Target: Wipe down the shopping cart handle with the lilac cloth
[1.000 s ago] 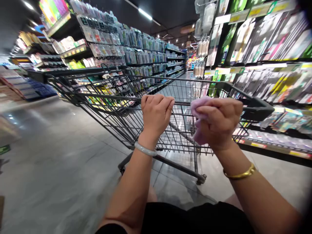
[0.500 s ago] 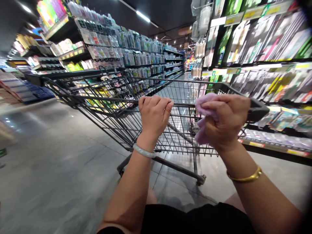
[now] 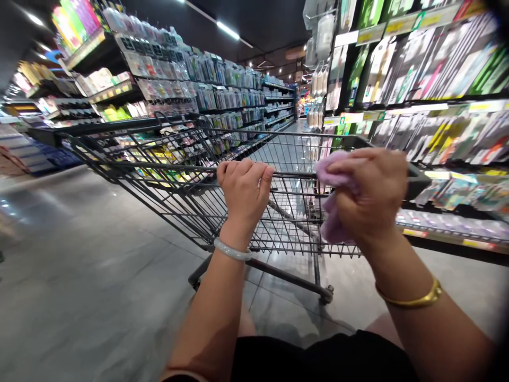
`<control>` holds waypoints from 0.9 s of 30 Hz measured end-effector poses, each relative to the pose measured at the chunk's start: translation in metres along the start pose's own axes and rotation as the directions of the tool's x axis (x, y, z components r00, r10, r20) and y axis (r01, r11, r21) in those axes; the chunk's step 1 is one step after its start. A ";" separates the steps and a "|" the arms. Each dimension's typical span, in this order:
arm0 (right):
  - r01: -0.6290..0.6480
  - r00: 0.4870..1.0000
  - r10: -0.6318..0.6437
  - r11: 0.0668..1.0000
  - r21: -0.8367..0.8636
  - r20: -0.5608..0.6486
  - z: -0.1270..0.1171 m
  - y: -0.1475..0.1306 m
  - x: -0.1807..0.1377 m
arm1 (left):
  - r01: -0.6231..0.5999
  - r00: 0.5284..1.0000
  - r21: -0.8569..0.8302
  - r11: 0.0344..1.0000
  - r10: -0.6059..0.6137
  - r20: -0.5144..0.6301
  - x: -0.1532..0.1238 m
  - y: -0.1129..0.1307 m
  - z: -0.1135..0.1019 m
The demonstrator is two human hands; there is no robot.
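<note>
Floor point(image 3: 99, 254): grey, glossy, seamed
Ceiling point(image 3: 274, 26): dark above me
Lights point(image 3: 228, 30): white strips
Shelves point(image 3: 445, 239): packed, flanking the aisle point(image 3: 289, 128)

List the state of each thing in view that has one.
Shopping cart: upright
Purple cloth: bunched, gripped; whether it touches the cart is unclear
Left hand: fingers curled over the cart's near top rail
Right hand: closed around the cloth
Pale bangle: worn, left wrist
Gold bangle: worn, right wrist
Ceiling light: lit
</note>
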State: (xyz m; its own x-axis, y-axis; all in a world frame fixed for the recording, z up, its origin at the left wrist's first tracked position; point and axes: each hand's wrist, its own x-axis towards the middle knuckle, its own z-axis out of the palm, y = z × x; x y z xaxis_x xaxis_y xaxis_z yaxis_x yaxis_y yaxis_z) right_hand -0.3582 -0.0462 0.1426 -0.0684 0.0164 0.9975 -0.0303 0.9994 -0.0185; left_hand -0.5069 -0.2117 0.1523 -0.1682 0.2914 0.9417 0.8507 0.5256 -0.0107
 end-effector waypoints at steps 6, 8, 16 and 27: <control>0.144 0.989 -0.144 0.990 0.014 0.023 0.000 -0.014 0.003 | 0.040 0.999 -0.046 0.998 -0.041 -0.028 0.001 0.003 -0.007; 0.040 0.999 -0.040 0.999 0.006 -0.017 -0.007 -0.008 0.009 | 0.054 0.998 -0.053 0.997 -0.056 -0.038 0.001 0.004 -0.009; 0.203 0.974 -0.203 0.979 0.008 0.104 0.013 -0.041 -0.008 | 0.113 0.992 -0.072 0.991 -0.116 -0.042 0.001 0.017 -0.019; -0.067 0.997 0.066 0.997 -0.021 -0.041 -0.009 -0.005 0.014 | -0.017 0.981 -0.258 0.966 0.067 0.184 -0.004 0.049 -0.018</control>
State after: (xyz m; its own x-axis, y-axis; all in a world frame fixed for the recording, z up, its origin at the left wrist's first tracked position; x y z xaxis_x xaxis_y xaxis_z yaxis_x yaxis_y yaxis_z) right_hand -0.3503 -0.0504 0.1575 -0.0296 0.0840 0.9960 -0.0043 0.9964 -0.0842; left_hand -0.4556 -0.2013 0.1540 -0.1999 0.4681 0.8607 0.9531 0.2966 0.0601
